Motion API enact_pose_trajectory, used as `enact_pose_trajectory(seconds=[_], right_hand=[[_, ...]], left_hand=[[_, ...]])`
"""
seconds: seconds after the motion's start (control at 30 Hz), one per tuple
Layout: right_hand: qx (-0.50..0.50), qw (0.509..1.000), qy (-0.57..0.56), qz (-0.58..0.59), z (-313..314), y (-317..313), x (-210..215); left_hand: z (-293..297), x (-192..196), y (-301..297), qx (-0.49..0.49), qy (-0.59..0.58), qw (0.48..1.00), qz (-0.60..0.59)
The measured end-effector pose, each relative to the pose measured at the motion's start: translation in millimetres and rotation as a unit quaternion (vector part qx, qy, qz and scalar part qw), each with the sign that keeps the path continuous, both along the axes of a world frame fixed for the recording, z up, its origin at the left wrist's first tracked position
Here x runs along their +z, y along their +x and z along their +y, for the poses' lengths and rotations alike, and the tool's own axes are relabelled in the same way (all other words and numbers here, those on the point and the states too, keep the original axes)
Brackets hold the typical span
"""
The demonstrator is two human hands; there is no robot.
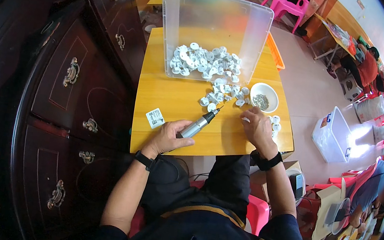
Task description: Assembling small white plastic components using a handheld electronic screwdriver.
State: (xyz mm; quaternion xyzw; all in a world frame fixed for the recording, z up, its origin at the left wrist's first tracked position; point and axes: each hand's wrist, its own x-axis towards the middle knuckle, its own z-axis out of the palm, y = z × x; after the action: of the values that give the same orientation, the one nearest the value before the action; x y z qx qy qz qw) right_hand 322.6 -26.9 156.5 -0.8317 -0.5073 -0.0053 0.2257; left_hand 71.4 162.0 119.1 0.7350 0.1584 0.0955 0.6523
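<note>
My left hand (172, 137) is wrapped round a silver and black electric screwdriver (196, 126), whose tip points up and away to the right. Just in front of the white bowl, my right hand (257, 127) is closed in a pinch; a small white plastic part (245, 119) shows at its fingertips, mostly hidden by the fingers. Small metal screws (261, 101) lie in the white bowl (273, 93). Between screwdriver and bin is a loose pile of white plastic parts (219, 93). A few more white parts (276, 124) sit beyond my right wrist.
A clear plastic bin (214, 21) holding many white parts stands at the back of the yellow table (150, 90). A printed label card (155, 118) lies at the left. Dark wooden drawers (61, 78) flank the table's left. On the floor at right stands another clear bin (333, 136).
</note>
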Motion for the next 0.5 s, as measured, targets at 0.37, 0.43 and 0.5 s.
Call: enact_pose_trajectory(seconds=[0.37, 0.43, 0.5], right_hand=[[0.175, 0.881, 0.213, 0.385, 5, -7, 161], [0.376, 0.696, 0.300, 0.533, 7, 36, 210], [0.344, 0.697, 0.318, 0.543, 10, -58, 220]], left_hand=[[-1, -11, -5, 0.000, -0.023, 1.000, -0.021], [-1, -6, 1, -0.020, -0.001, 1.000, -0.009], [-6, 2, 23, -0.042, -0.019, 0.999, -0.021]])
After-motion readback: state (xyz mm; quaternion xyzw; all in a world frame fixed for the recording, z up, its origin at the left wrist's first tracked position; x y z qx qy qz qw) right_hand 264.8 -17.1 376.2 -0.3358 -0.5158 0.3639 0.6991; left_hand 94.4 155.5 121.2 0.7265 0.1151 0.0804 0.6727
